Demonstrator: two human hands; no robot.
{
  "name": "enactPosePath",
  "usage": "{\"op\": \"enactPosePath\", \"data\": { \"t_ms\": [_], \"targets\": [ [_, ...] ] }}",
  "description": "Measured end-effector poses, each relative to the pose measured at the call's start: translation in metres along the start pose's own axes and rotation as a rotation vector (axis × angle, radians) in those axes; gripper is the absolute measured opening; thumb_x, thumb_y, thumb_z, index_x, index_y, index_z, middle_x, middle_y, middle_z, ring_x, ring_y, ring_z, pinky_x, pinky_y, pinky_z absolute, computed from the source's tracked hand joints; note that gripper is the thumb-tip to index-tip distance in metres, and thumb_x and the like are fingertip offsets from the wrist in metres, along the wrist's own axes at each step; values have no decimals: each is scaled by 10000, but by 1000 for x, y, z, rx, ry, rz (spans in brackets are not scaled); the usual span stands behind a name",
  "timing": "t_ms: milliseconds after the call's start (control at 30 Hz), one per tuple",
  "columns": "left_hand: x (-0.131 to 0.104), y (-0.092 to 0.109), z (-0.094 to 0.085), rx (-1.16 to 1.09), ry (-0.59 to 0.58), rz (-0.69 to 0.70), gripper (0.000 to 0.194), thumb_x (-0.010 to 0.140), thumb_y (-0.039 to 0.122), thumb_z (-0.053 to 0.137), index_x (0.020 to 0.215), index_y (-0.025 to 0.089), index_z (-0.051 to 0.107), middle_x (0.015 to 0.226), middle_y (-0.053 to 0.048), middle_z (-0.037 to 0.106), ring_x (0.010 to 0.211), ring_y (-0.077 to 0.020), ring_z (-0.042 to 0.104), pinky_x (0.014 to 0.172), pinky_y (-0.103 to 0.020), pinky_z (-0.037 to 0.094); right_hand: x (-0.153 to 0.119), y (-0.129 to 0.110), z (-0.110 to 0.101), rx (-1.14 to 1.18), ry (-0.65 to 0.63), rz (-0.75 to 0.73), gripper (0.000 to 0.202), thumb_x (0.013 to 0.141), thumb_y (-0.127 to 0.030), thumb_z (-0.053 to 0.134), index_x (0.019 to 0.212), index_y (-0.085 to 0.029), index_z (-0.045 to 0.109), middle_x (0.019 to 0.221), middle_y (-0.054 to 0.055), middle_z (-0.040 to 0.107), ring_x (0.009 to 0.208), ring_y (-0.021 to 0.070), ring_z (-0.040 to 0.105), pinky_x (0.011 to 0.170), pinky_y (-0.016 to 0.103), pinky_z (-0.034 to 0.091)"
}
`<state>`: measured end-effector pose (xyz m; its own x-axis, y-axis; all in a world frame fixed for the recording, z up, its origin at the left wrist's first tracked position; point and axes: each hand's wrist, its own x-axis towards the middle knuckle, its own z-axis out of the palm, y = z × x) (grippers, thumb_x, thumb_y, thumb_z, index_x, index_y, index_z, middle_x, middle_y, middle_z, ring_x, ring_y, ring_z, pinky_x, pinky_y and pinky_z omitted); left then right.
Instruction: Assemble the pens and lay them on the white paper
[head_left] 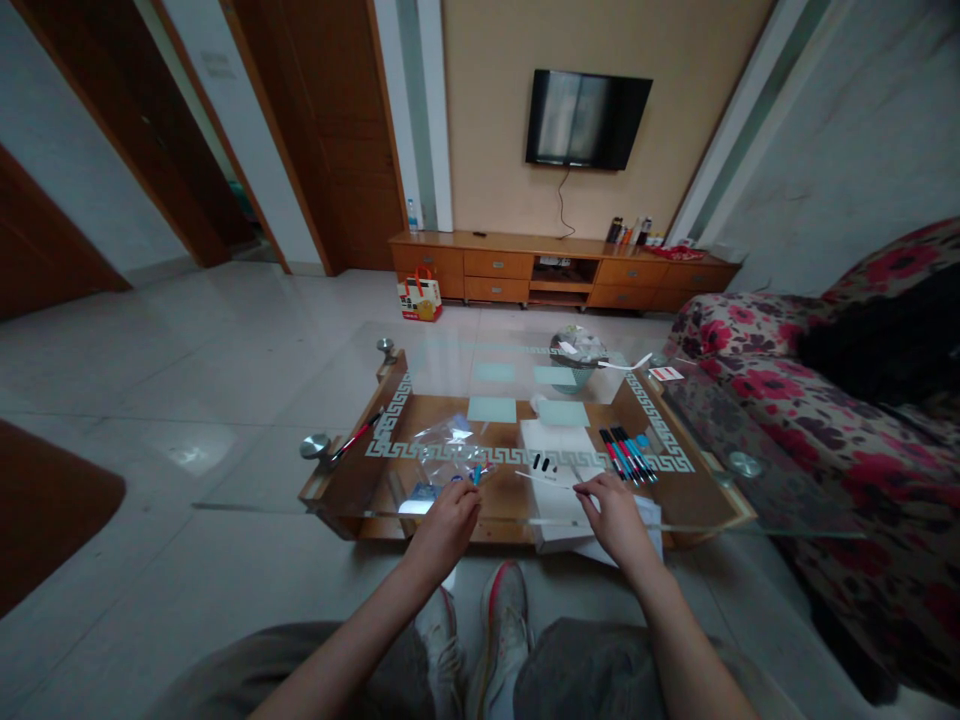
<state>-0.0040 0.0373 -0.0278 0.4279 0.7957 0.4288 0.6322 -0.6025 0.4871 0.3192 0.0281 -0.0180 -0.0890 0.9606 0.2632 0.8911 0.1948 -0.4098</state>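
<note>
1. Glass counter [391, 420]: its near edge brings the work within easy reach.
2. Clear plastic bag [439, 448]: near that edge, left of middle.
3. Right hand [619, 515]: pinching a thin white rod [544, 481] by its end, probably for control.
4. Left hand [452, 515]: fingertips closed, seemingly on a blue pen piece [477, 474].
5. Pens [626, 455]: rowed toward the near right corner, likely for tidiness.

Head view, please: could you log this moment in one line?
left hand: at small blue piece | right hand: pinching slim white stick | glass table: pens, clear plastic bag
</note>
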Motion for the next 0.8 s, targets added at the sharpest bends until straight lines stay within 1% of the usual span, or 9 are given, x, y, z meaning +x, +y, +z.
{"op": "enactPosePath", "data": {
  "t_ms": [100,233,433,533,600,667,700,767,800],
  "targets": [
    [0,-3,2,-15,21,-52,289,950,119,427,1095,197,664,1089,-109,634,1023,-226,607,909,-386,533,0,3,1,31,7,4,227,915,-234,534,963,-194,753,964,117,696,964,284,608,881,411,480],
    [0,-5,0,-9,28,-112,384,896,75,454,1201,218,638,1113,-101,639,1051,-238,601,935,-404,523,1,6,3,63,0,2,210,909,-215,533,947,-182,737,953,114,695,970,275,610,893,398,478],
    [-2,-8,-3,62,-5,-158,460,872,38,437,1265,206,607,1096,-101,661,1064,-251,597,942,-426,509,2,9,8,74,-21,10,210,911,-198,523,942,-182,731,967,111,696,987,270,610,915,395,470],
    [-2,-9,-3,106,-14,-176,440,878,51,442,1248,204,624,1061,-102,675,1031,-258,607,926,-431,510,2,9,9,87,-1,14,238,912,-190,506,1014,-175,721,993,119,694,999,275,610,925,409,473],
    [-1,-8,-6,101,-5,-190,409,880,73,460,1220,207,644,1039,-100,684,1000,-256,619,913,-429,514,2,7,8,102,53,20,293,924,-197,479,1106,-165,707,1027,134,686,1021,281,608,934,420,475],
    [2,-6,-9,46,28,-213,374,869,99,495,1185,209,662,1034,-96,690,985,-253,627,908,-429,515,3,3,4,142,121,31,333,943,-225,452,1157,-157,699,1047,147,676,1020,279,615,936,424,482],
    [4,-4,-11,-4,55,-231,357,857,113,518,1166,207,671,1035,-92,693,981,-250,631,908,-431,516,3,1,1,171,156,41,337,950,-247,448,1149,-158,705,1046,148,675,1011,277,620,934,424,486],
    [8,1,-14,-161,103,-287,337,830,150,572,1143,203,686,1028,-84,699,956,-237,640,899,-421,524,5,-5,-4,249,221,76,324,955,-307,465,1090,-172,727,1028,140,686,981,272,634,916,426,497],
    [10,5,-15,-276,117,-333,340,819,174,598,1144,204,691,1009,-75,703,926,-223,648,877,-401,536,6,-8,-6,300,250,105,317,950,-344,485,1054,-178,735,1013,135,695,959,271,642,898,427,506]
  ]
}}
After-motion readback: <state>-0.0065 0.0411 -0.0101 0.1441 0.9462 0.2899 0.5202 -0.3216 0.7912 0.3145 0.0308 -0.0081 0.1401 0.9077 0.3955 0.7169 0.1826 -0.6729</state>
